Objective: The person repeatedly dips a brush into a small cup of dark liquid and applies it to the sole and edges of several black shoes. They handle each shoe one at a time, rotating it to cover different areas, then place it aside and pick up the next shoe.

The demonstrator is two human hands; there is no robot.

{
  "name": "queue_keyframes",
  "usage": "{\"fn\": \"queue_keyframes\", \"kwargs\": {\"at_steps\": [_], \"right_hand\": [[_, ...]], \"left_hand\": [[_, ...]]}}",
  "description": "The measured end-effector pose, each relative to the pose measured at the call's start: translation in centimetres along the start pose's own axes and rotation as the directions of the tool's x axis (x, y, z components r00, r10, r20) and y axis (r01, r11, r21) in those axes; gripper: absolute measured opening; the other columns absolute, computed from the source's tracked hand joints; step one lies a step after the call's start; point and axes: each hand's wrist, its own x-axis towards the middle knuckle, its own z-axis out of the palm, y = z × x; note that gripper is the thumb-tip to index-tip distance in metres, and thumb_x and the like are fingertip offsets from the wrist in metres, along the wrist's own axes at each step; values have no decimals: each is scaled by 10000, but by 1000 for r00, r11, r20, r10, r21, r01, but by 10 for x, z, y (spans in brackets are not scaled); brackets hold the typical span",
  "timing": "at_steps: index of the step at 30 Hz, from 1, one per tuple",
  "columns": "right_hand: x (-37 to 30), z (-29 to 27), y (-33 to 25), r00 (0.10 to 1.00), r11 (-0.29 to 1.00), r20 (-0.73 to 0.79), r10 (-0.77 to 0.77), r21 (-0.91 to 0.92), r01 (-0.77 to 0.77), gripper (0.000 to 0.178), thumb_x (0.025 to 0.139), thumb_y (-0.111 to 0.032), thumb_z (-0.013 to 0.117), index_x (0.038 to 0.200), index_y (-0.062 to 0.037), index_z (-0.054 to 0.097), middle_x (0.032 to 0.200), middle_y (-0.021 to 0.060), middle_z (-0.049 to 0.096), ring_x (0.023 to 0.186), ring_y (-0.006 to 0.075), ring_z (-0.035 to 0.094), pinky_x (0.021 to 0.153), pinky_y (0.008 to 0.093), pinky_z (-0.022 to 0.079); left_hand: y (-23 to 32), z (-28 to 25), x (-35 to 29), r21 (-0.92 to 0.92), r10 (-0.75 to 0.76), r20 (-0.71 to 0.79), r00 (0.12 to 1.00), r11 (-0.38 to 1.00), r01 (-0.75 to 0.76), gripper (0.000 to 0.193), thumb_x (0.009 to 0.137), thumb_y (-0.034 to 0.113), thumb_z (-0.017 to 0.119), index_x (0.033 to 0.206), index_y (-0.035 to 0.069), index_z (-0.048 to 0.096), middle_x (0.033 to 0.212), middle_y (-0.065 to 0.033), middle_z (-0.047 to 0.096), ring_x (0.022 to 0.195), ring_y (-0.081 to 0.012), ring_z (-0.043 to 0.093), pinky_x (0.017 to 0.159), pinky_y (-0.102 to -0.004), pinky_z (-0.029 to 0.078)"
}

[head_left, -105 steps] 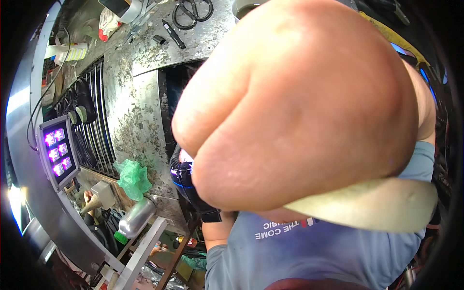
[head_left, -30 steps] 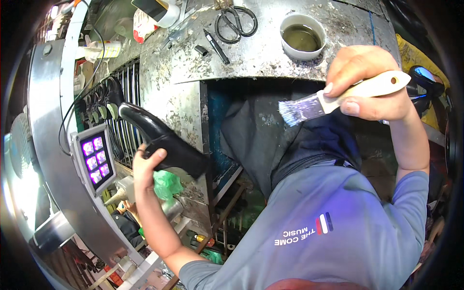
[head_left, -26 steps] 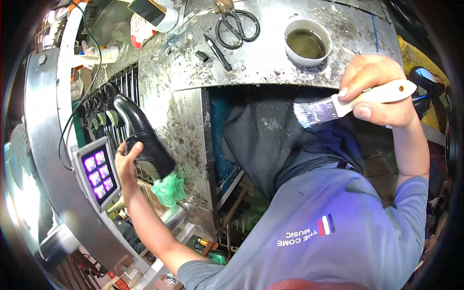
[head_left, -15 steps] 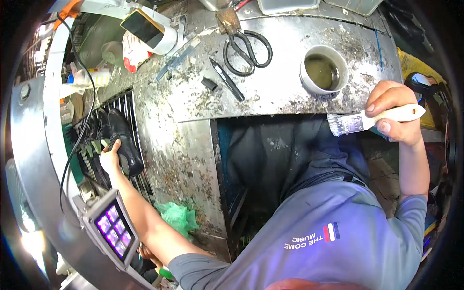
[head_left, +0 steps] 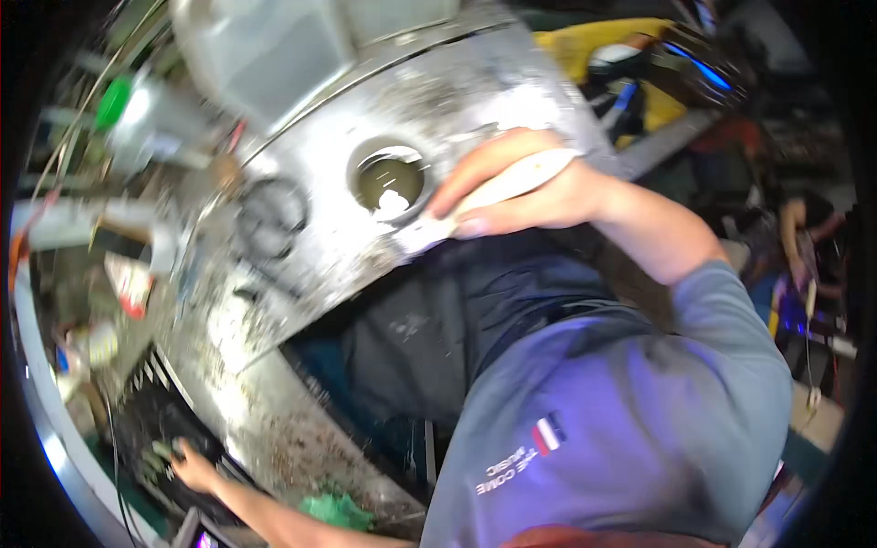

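Observation:
My right hand [head_left: 521, 187] is closed around the pale handle of a flat paintbrush [head_left: 525, 175]. Its blurred bristle end sits low beside a round white cup [head_left: 352, 173] of murky liquid, close to the metal bench's front edge. Whether the bristles touch the bench, I cannot tell. At the lower left, my left hand [head_left: 194, 468] is on a black shoe [head_left: 174, 425] among the shoes on a barred rack; motion smears its fingers, though they look closed on the shoe. Black-handled scissors [head_left: 272, 217] lie on the bench, left of the cup.
Clear plastic bins [head_left: 265, 55] stand at the bench's far side. A jar with a green lid [head_left: 155, 119] is at the far left. Green plastic film [head_left: 336, 511] lies near my left forearm. A yellow cloth-like item [head_left: 585, 41] shows beyond the bench's right end.
The view has swung to the right and blurred. My right hand has brought the paintbrush from right of the cup to its near side. My left hand has stayed at the shoe rack.

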Motion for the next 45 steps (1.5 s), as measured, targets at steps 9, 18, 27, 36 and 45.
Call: {"fn": "queue_keyframes", "kwargs": {"at_steps": [9, 18, 27, 36, 45], "right_hand": [[-107, -141, 51, 836, 782, -534, -128, -572, -246, 239, 998, -194, 619, 1200, -82, 681, 880, 65, 708, 751, 125, 691, 638, 280, 548], [-208, -323, 153, 904, -365, -359, -232, -829, -423, 388, 886, -104, 528, 1265, -167, 582, 1013, 43, 641, 1068, 218, 615, 936, 362, 458], [-207, -346, 165, 936, -213, -286, -205, -920, -328, 335, 873, -99, 573, 1204, -146, 607, 1096, 102, 655, 1117, 284, 621, 970, 406, 487], [-225, -316, 38, 423, 390, -732, -535, -658, -645, 559, 808, -311, 843, 1298, -183, 606, 1045, 118, 719, 920, 238, 709, 798, 333, 549], [-150, -138, -83, 708, 540, -269, -653, -821, 185, 665, 672, -154, 931, 1254, -21, 639, 1186, 113, 690, 1058, 207, 670, 937, 316, 511]], "left_hand": [[35, -64, -140, -577, 232, 82, 969, 804, -143, 443, 929, 209, 682, 1294, -31, 607, 1179, -163, 686, 1067, -259, 649, 954, -353, 487], [118, -151, -291, -379, 466, 53, 883, 828, -414, 414, 926, 138, 667, 1282, -60, 595, 1329, -166, 602, 1168, -312, 603, 955, -396, 487], [134, -167, -346, -458, 412, 132, 902, 832, -313, 342, 917, 135, 668, 1188, -72, 640, 1372, -167, 572, 1219, -324, 570, 977, -409, 472], [183, -191, -359, -554, 600, -14, 800, 661, -506, 344, 879, 128, 704, 1157, -66, 651, 1338, -179, 599, 1215, -349, 572, 1013, -415, 465], [316, -237, -432, -969, 817, 15, 576, 154, -193, 825, 710, 153, 878, 1414, -10, 479, 1403, -165, 561, 1248, -301, 570, 1034, -417, 456]]}}
